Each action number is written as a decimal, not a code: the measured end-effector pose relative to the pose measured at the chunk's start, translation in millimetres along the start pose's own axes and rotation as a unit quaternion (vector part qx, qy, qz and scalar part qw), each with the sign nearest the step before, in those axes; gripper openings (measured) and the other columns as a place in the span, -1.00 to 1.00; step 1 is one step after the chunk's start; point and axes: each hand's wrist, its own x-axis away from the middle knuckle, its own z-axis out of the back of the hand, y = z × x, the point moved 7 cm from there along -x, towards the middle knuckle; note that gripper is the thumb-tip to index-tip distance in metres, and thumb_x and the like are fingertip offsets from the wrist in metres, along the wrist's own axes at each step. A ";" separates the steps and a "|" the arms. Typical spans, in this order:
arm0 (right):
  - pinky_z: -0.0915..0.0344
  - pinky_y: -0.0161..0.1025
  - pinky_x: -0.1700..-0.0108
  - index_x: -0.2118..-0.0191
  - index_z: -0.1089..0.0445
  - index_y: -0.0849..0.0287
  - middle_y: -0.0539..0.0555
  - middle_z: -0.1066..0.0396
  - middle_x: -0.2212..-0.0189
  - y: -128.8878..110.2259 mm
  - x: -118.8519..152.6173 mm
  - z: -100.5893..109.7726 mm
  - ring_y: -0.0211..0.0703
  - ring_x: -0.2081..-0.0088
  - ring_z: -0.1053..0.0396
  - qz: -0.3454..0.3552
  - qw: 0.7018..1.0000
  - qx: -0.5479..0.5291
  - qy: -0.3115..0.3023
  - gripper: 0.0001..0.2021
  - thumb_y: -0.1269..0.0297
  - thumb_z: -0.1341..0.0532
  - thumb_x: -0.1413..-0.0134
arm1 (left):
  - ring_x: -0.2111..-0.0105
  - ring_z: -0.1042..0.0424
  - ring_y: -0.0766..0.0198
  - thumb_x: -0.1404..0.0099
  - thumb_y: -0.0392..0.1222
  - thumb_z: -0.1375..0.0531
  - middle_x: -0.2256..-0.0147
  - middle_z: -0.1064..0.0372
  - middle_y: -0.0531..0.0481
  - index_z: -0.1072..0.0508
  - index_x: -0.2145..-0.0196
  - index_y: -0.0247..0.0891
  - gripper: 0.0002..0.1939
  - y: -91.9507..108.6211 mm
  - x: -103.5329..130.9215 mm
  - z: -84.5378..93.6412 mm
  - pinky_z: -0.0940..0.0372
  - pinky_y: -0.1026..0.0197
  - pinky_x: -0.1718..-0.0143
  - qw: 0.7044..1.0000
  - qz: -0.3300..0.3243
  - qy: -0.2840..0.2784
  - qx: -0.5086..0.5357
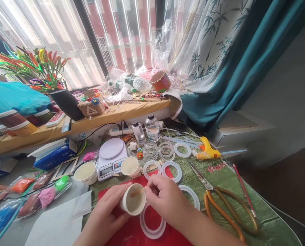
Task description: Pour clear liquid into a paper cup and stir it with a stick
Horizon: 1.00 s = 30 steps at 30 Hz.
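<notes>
My left hand (110,206) is wrapped round a small white paper cup (132,206), tilted so that its inside faces me. Pinched in the fingers of my right hand (165,194) is a thin wooden stick (136,192), its flat end down in the cup. A pale, cloudy liquid seems to lie inside. Below the cup, a white translucent ring mould (152,234) rests on a red sheet (129,235). More ring moulds (177,178) lie just beyond my right hand, one partly hidden by it.
Behind the cup stand two paper cups (130,168), a kitchen scale (111,159) and two clear bottles (152,129). Large scissors (210,186), a yellow glue gun (207,150) and a red pencil (244,191) lie right. Bags of coloured clay (48,196) lie left.
</notes>
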 end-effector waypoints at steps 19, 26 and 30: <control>-0.08 -0.29 0.39 0.44 -0.24 0.09 -0.09 -0.28 0.52 -2.2 -0.3 0.9 -0.23 0.45 -0.21 0.038 0.999 0.003 -0.002 -0.78 0.31 -0.21 -0.24 | -0.11 -0.64 -0.01 -0.39 -0.04 -0.37 -0.19 -0.60 -0.12 -0.47 -0.30 0.06 -0.45 -1.3 1.8 -0.2 -0.56 0.11 -0.10 1.000 0.025 -0.005 0.002; -0.08 -0.28 0.37 0.47 -0.18 0.08 -0.08 -0.25 0.51 -12.0 2.2 3.9 -0.23 0.44 -0.21 0.088 0.995 0.039 0.016 -0.78 0.37 -0.21 -0.16 | -0.09 -0.67 0.00 -0.36 0.02 -0.41 -0.18 -0.62 -0.07 -0.47 -0.30 0.09 -0.42 -0.3 0.6 1.6 -0.57 0.14 -0.10 1.000 0.025 0.002 0.001; -0.05 -0.28 0.40 0.48 -0.18 0.08 -0.09 -0.23 0.54 -7.2 1.6 -0.7 -0.24 0.47 -0.18 0.060 0.997 0.036 -0.011 -0.77 0.39 -0.22 -0.15 | -0.08 -0.67 0.01 -0.36 0.04 -0.41 -0.17 -0.63 -0.06 -0.47 -0.30 0.09 -0.42 0.8 -0.4 1.8 -0.58 0.15 -0.09 1.000 0.026 0.001 -0.001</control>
